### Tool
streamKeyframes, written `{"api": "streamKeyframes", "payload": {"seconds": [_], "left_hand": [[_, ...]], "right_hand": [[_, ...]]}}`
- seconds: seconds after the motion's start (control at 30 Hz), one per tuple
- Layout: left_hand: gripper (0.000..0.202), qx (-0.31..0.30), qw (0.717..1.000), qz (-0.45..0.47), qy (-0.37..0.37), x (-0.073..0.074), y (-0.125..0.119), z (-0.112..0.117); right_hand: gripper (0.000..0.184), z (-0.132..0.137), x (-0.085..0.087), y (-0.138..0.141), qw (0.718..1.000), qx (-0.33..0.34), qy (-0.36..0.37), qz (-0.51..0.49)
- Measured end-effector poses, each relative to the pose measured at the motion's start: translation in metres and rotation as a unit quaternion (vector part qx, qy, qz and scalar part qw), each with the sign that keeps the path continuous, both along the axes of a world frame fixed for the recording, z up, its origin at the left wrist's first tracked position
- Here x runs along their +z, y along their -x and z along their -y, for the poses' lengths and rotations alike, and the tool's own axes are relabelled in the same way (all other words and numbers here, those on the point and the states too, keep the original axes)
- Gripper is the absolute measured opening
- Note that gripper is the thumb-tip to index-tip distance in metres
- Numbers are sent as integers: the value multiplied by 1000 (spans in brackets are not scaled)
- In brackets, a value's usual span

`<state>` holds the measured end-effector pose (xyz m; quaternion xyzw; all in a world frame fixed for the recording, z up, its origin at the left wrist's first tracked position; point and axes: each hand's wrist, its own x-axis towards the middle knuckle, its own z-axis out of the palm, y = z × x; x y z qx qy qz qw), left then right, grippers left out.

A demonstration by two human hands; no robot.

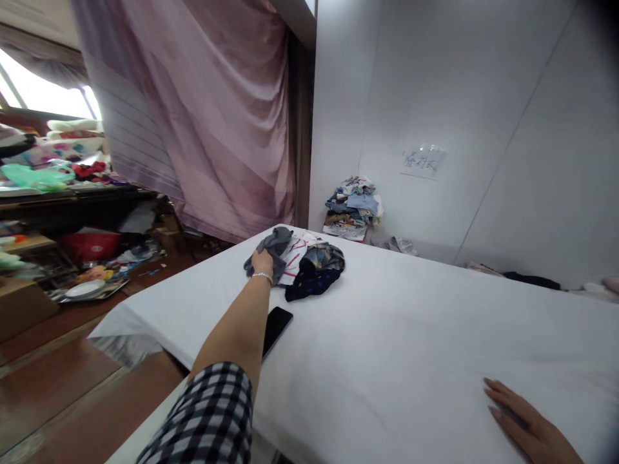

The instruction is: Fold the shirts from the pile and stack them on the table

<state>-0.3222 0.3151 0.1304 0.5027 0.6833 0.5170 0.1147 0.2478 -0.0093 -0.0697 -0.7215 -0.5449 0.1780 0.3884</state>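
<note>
At the far left part of the white-covered table, my left hand reaches out and grips a grey garment at the left of a small heap of clothes. Beside it in the heap lie a white garment with red lines, a plaid garment and a dark navy garment with coloured spots. My right hand rests on the cloth near the front right, fingers stretched out, holding nothing. A black phone lies by my left forearm, partly hidden.
Behind the table's far edge stands a tall pile of folded clothes against a pale wall with a paper sign. A pink curtain hangs at the back left. Boxes and bags clutter the floor and a shelf on the left.
</note>
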Motion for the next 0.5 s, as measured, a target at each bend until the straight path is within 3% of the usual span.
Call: {"api": "streamKeyframes", "payload": {"seconds": [0.13,0.2,0.27,0.37,0.5], "left_hand": [[32,-6,1000,4,-25,55,-22,-11],[32,-60,997,-19,-45,79,-52,-9],[32,-147,986,-50,-57,93,-94,-1],[25,-310,944,-101,-54,92,-174,27],[20,-483,862,-149,-35,57,-285,88]], "right_hand": [[34,1,11,9,1000,-2,0,0],[35,2,14,11,1000,1,-3,7],[39,2,18,14,1000,4,1,21],[48,3,26,18,999,13,14,43],[51,4,39,26,998,23,16,57]]}}
